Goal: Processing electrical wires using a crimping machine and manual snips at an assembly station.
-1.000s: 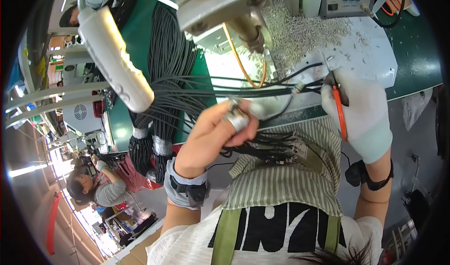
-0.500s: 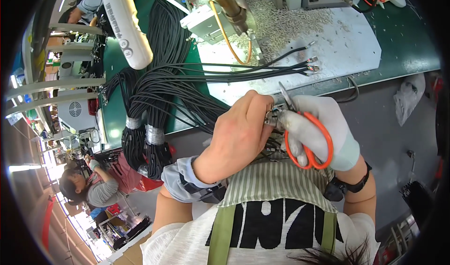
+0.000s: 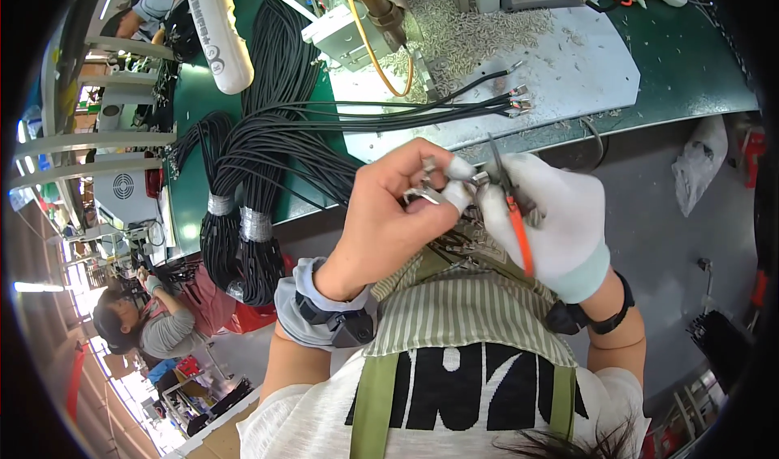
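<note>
At the far left, another person in a grey top sits beside a glossy red plastic bag, whose contents cannot be made out. Next, two thick bundles of thin black cables, bound with clear film, lie over the edge of the green-topped bench. From them several cables run rightward across a flat white plate, where their metal-tipped ends lie in a loose group. Behind those ends, beneath a metal press head, the plate bears a heap of small pale clippings, spread widely over its surface. In front of the bench, the bare left hand, with white covers on some fingertips, has its fingers closed around a small shiny metal piece. Just beyond its fingertips, a small silver metal connector sits between the two hands; which fingers pinch it cannot be told. Below, a green-and-white striped cloth apron cradles more dark cable ends in its upper fold, partly hidden. The white-gloved right hand is clasped on orange-handled scissors, blades pointing up. Farther right hangs a crumpled clear plastic bag, its contents unclear.
</note>
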`<move>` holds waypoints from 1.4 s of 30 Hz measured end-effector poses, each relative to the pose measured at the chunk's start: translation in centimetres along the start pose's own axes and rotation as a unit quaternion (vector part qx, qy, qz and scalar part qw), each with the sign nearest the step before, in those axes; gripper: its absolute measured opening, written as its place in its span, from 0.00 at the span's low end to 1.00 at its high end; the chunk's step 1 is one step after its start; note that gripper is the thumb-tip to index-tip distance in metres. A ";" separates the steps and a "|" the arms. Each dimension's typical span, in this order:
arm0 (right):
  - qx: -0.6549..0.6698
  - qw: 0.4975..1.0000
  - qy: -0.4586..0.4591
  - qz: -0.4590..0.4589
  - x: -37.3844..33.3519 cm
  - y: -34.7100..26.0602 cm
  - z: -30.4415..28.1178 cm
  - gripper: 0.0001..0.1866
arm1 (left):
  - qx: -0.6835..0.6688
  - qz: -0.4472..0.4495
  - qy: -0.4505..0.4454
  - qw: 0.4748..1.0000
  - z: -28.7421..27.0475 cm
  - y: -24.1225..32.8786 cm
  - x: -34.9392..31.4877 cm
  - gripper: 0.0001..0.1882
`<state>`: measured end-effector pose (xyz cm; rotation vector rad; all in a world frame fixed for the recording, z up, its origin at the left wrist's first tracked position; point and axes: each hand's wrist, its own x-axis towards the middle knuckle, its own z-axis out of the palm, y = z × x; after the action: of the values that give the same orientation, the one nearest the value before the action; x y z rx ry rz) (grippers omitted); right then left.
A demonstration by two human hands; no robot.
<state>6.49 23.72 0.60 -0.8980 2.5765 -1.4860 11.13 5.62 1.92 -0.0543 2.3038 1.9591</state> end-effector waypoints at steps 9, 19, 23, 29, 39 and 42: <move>-0.195 0.977 0.016 -0.081 -1.0 -0.3 0.9 0.10 | -0.024 -0.021 0.119 0.992 1.4 0.0 0.1 0.10; 0.088 0.995 -0.040 0.018 -0.6 -0.6 0.7 0.07 | 0.216 0.203 0.060 0.953 0.4 -0.4 -0.3 0.10; 0.097 0.992 -0.067 0.040 -0.5 -0.7 0.9 0.07 | -0.013 0.056 0.067 0.996 0.0 -0.9 -0.3 0.09; -0.164 0.982 0.058 -0.068 0.5 -0.2 1.6 0.05 | 0.144 0.047 0.094 0.984 0.2 -0.8 -0.1 0.10; 0.118 0.983 -0.113 0.079 1.2 1.3 0.9 0.07 | -0.132 -0.097 0.010 0.986 -2.3 -2.5 2.0 0.10; 0.115 0.990 -0.043 0.076 1.9 2.0 0.8 0.08 | -0.194 -0.163 0.044 0.966 -4.8 -3.1 2.5 0.08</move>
<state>4.24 22.88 -1.02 -0.7051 2.2954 -1.6197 8.61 0.55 -0.68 -0.5269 1.7748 2.2208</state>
